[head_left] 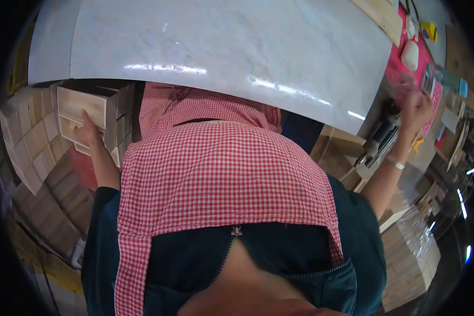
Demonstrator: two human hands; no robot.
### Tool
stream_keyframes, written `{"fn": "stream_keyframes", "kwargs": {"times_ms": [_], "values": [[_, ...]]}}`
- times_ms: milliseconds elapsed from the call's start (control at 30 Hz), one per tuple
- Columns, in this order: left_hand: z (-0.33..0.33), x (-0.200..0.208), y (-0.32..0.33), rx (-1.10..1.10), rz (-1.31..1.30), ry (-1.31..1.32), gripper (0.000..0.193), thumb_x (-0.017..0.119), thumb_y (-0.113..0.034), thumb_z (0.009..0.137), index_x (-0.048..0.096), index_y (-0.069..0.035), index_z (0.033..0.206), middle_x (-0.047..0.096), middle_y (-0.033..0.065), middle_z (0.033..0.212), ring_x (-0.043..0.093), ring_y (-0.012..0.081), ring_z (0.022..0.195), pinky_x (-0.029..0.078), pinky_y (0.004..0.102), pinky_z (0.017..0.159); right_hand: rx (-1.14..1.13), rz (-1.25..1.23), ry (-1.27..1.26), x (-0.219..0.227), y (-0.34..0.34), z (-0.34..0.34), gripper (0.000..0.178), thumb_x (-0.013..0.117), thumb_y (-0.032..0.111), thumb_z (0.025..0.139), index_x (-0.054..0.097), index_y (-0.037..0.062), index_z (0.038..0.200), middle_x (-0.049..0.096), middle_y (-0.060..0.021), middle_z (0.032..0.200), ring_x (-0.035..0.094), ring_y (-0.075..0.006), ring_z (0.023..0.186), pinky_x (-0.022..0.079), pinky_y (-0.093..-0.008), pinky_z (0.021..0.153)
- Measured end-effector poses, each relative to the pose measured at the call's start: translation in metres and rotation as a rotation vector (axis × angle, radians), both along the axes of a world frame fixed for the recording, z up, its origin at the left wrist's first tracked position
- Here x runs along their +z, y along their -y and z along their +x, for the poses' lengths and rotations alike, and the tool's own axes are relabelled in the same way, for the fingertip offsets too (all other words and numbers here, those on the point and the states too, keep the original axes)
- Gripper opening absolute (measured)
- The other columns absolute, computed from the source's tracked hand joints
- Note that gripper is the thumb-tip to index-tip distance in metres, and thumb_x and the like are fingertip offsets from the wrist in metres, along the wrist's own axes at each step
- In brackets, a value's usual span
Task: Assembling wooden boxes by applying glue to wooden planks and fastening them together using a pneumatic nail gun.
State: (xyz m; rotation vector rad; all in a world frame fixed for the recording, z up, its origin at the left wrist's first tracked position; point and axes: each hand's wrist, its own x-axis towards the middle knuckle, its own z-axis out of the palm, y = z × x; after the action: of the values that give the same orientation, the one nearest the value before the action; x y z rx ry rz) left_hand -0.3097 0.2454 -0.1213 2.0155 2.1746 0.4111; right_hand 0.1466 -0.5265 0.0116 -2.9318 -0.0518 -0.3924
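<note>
Because the left hand [89, 136] seems to pinch the edge of a pale, open rectangular wooden box [71, 104] beside stacked light-brown wooden boxes [34, 121] at left, an off-centre pull could tip it, while whether the blurred, curled right hand [416, 111] grasps anything is unclear.

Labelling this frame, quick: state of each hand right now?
Left hand: at the wooden box; whether it grips cannot be told.
Right hand: curled, blurred; cannot tell if it holds anything.

No legible labels, numbers or signs (rim rather blurred)
</note>
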Motion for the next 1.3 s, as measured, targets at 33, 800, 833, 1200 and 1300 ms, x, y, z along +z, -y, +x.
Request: {"fn": "stream_keyframes", "kwargs": {"times_ms": [33,800,833,1200,1300], "values": [[0.006,0.005,0.000,0.029,0.103,0.029,0.071,0.069,-0.047,0.086,0.059,0.014,0.121,0.067,0.0323,0.109,0.066,0.0450,0.096,0.052,0.0473,0.091,0.262,0.185,-0.016,0.004,-0.030,-0.033,0.030,0.067,0.028,0.089,0.074,0.0011,0.100,0.072,-0.0189,0.104,0.066,-0.0337,0.089,0.052,-0.0395,0.082],[0.076,0.095,0.068,-0.460,0.239,0.771,0.048,0.064,-0.029,0.100,0.054,-0.002,0.138,0.054,0.0162,0.133,0.055,0.0260,0.119,0.045,0.0354,0.098,0.684,0.142,0.085,-0.025,-0.256,-0.146,0.083,0.061,0.003,0.078,0.038,0.0129,0.158,0.026,-0.0212,0.167,0.041,-0.0388,0.146,0.046,-0.0467,0.101],[0.074,0.090,0.066,-0.445,0.221,0.767,0.047,0.064,-0.028,0.100,0.054,-0.002,0.138,0.054,0.0154,0.132,0.055,0.0253,0.118,0.045,0.0347,0.098,0.623,0.021,0.201,-0.044,-0.208,-0.144,0.073,0.061,0.008,0.085,0.041,0.0112,0.156,0.027,-0.0218,0.166,0.041,-0.0411,0.145,0.046,-0.0475,0.100],[0.176,0.129,0.060,-0.615,0.186,1.057,0.028,0.062,-0.014,0.102,0.061,-0.001,0.127,0.060,0.0107,0.127,0.057,0.0183,0.110,0.047,0.0311,0.097,0.893,0.256,0.337,-0.077,-0.473,-0.052,0.048,0.058,0.019,0.085,0.056,-0.0072,0.125,0.059,-0.0273,0.122,0.058,-0.0433,0.099,0.045,-0.0495,0.089],[0.200,0.134,0.078,-0.668,0.147,1.153,0.023,0.062,-0.015,0.102,0.065,0.000,0.119,0.064,0.0108,0.119,0.058,0.0181,0.110,0.047,0.0311,0.097,0.988,0.240,0.384,-0.072,-0.569,-0.088,0.059,0.056,0.023,0.085,0.052,-0.0138,0.131,0.048,-0.0392,0.138,0.054,-0.0469,0.112,0.039,-0.0626,0.089]]}}
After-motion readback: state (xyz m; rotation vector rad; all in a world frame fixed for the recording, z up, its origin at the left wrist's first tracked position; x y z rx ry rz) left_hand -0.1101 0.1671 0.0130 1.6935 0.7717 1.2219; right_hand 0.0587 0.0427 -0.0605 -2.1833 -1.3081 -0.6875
